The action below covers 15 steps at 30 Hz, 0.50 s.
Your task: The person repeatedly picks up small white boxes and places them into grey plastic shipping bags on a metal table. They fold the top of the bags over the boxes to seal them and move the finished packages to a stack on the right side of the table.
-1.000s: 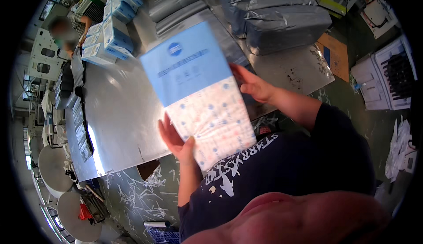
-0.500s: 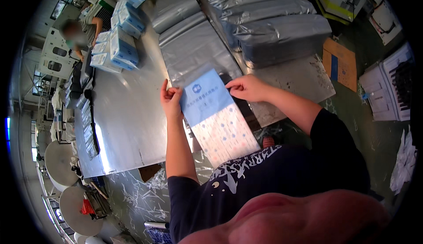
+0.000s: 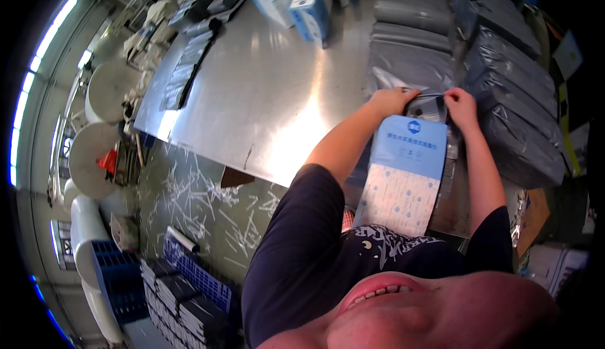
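Note:
Both hands are at the near end of a grey plastic bag [image 3: 406, 62] on the metal table. My left hand [image 3: 392, 102] pinches the bag's edge on one side. Opposite it, my right hand [image 3: 462, 107] has fingers closed on the same edge, and the plastic is pulled taut between them. Just below the hands lies a flat pack [image 3: 403, 191], blue at the top and white with a small printed pattern below. Its lower end reaches my dark shirt. Neither hand grips this pack.
Filled grey plastic packages [image 3: 513, 122] are stacked at the right. Blue and white boxes [image 3: 312, 5] stand on the far part of the metal table [image 3: 252, 97]. Dark folded plastic [image 3: 189, 65] lies along its left edge. White strips litter the floor by blue crates [image 3: 116, 279].
My hands have let go of the flat pack and moved beyond it to the grey bag's edge. The pack now lies below them. The view has swung left.

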{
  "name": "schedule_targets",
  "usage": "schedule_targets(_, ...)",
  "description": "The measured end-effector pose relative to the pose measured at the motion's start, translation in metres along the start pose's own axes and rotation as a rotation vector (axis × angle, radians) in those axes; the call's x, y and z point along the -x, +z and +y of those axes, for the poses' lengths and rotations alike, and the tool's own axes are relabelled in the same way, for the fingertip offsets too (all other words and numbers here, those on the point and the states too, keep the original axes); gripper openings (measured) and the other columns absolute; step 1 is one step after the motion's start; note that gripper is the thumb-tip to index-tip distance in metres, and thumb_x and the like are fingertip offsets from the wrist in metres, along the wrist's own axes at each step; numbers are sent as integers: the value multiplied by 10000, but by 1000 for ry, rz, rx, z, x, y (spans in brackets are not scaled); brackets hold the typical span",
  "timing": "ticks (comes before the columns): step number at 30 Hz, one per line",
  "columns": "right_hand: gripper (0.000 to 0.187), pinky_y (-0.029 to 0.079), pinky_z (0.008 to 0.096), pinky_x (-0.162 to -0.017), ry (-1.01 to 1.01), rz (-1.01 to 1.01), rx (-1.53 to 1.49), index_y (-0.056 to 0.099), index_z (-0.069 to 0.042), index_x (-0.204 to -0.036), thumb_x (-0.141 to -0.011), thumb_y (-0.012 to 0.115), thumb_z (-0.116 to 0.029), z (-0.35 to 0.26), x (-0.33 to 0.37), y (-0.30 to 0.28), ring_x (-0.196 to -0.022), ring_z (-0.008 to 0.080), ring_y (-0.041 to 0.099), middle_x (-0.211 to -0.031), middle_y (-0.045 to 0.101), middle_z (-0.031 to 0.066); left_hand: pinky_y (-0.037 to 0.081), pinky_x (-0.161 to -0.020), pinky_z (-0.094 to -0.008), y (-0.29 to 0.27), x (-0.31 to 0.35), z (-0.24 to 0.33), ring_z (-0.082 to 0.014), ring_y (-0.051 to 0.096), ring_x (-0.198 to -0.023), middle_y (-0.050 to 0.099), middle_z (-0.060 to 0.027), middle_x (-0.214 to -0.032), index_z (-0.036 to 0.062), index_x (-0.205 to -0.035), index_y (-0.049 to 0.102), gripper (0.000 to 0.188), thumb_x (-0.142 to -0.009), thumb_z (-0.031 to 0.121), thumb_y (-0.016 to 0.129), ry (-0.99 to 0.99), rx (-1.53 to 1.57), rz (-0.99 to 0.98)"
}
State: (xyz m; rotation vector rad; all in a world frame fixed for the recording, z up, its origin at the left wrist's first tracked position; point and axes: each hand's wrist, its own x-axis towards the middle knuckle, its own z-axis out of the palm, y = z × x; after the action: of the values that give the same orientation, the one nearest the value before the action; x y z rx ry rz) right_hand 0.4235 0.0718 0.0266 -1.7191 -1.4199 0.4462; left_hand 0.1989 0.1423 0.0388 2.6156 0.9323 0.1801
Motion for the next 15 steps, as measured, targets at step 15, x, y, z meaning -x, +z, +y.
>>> schedule_targets(15,364,466,317,-759,-114,-82,-314,588,-32,-1066,-709,546,26,-21,75,-20,-942,203,582,-938,626,75,466,-880,-302,34,89,17,-216,582,-1015,565,-143,-1158,-4,-1278,447,484,-809,-76,353,-469,1553,630)
